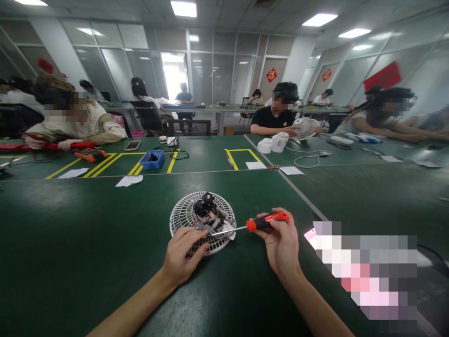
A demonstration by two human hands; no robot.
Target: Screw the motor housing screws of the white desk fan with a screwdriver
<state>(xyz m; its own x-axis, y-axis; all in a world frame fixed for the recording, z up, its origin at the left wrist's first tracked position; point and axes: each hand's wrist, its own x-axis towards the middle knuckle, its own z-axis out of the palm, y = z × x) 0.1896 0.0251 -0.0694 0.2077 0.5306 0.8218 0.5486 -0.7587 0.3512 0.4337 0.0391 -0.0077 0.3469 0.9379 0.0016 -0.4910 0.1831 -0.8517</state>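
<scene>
- Closest to us, our left hand (185,255) and right hand (280,238) reach in over the green bench (87,257).
- Our right hand is wrapped around the handle of a red and black screwdriver (251,225).
- The screwdriver points its long way from right to left, dipping a little. Its thin rod crosses the cage, and its tip is by our left fingertips.
- Our left hand bends over the near edge of the cage. We can't tell if its finger and thumb pinch something small.
- The round white fan cage (177,214) lies just past our hands. The left one is nearer; the right one is off to its right.
- On the cage sits a black motor part (207,204) with wires.
- Farther off are a blue box (153,162) and a person in a black shirt (268,120).
</scene>
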